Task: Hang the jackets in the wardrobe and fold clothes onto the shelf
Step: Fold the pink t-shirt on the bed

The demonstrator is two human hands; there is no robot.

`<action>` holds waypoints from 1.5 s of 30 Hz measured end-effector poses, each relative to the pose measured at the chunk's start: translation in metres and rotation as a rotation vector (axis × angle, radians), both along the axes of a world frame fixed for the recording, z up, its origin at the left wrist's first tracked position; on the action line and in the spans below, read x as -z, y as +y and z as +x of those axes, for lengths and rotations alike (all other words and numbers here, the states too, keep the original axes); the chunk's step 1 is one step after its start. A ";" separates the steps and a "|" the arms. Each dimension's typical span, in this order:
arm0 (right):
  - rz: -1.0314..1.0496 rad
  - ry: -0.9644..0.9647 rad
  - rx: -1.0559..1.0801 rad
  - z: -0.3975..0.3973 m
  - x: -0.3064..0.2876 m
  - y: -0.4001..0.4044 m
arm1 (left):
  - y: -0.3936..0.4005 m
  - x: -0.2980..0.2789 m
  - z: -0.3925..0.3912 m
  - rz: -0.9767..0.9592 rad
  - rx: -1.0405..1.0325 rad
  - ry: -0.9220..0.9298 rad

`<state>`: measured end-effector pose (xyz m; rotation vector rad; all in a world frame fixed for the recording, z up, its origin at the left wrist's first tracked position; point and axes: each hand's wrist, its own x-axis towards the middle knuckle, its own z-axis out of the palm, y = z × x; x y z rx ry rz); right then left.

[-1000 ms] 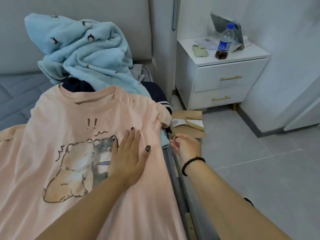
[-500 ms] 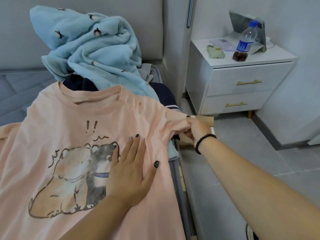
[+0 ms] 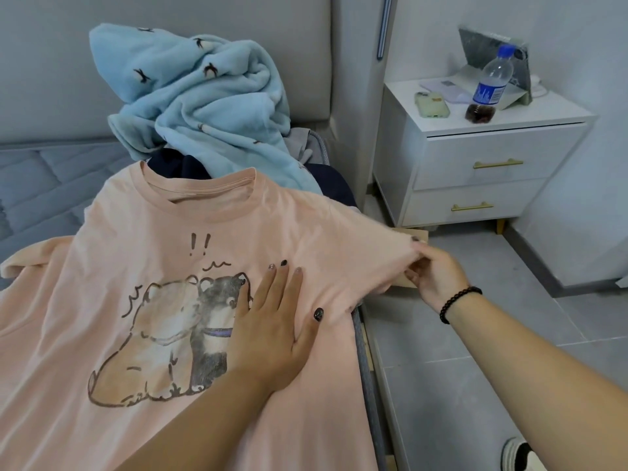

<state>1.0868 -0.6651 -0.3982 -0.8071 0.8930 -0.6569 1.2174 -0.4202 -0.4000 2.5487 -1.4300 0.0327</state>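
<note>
Bedside clutter is being kept out of the work as a peach T-shirt (image 3: 142,266) is being spread face up on the bed (image 3: 40,178), its collar toward the headboard and its printed front showing. Its middle is being pinned flat by the left hand (image 3: 272,338), fingers straight and spread beside the bear print, while the end of the right sleeve (image 3: 380,256) is being pinched in the curled fingers of the right hand (image 3: 435,280) and drawn out past the mattress edge, over the floor. The step appears to be squaring the shirt before folding; it is probably best done by the sleeve being pulled level and taut, not upward, with the flat palm being kept firm so the body is not being dragged sideways. The other sleeve, lying bunched at the left, is likely needing the same treatment. Behind the collar a blue fleece blanket (image 3: 204,96) is being left heaped over dark clothes, and a nightstand (image 3: 492,178) is carrying a bottle (image 3: 489,86) and a phone (image 3: 431,105).
</note>
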 end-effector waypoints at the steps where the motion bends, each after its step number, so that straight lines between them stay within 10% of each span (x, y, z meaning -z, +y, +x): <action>1: 0.047 -0.029 0.101 -0.004 0.004 -0.006 | 0.000 0.001 0.000 0.008 0.001 -0.008; 9: 0.378 0.126 -0.230 0.006 0.027 0.033 | -0.012 -0.021 -0.014 0.115 -0.007 0.045; 21: 0.434 0.156 -0.056 -0.020 0.041 0.032 | -0.106 -0.033 -0.066 0.477 0.262 -0.332; 33: 0.488 -0.099 -0.299 -0.006 0.018 0.010 | -0.107 -0.026 -0.073 -0.152 0.449 -0.346; 41: 0.047 0.291 -0.064 0.009 0.006 -0.034 | -0.107 -0.026 -0.072 -0.316 0.380 -0.327; 45: -0.160 0.408 -0.082 0.005 -0.024 -0.042 | -0.096 -0.036 -0.077 -0.374 0.178 -0.031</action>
